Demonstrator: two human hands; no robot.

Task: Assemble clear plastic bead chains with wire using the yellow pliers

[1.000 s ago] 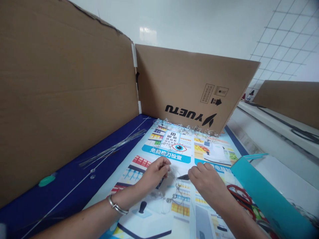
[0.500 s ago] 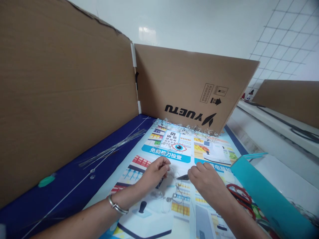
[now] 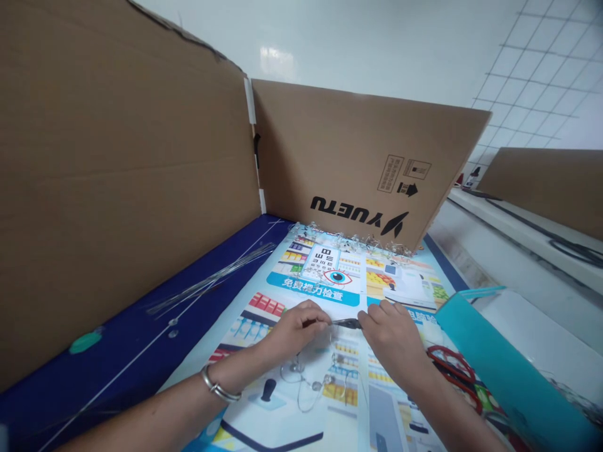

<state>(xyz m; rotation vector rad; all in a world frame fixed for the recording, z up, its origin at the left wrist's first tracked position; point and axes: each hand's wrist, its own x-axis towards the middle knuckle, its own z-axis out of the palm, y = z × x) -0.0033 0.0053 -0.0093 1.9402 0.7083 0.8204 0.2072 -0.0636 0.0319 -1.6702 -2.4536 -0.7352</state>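
My right hand [image 3: 390,334] is closed around a pair of pliers [image 3: 347,323], whose dark narrow jaws point left. My left hand [image 3: 298,328] is pinched just past the jaw tips, on a thin wire. From those fingers the beaded wire [image 3: 301,407] hangs in loose loops with small clear beads [image 3: 316,385] on it. What sits between the jaw tips is too small to make out. Both hands are over the printed sheet [image 3: 346,433] on the table.
A bundle of clear straight strands [image 3: 211,282] and a green blob [image 3: 85,341] lie on the blue surface at left. Beaded wire pieces [image 3: 358,242] line the back cardboard wall [image 3: 330,150]. Red-handled scissors [image 3: 452,370] and a teal box [image 3: 499,358] are at right.
My left hand has moved right and slightly down, bringing its fingertips to the pliers' jaws. The pliers have shifted slightly up, and the wire loops hang lower and more spread out.
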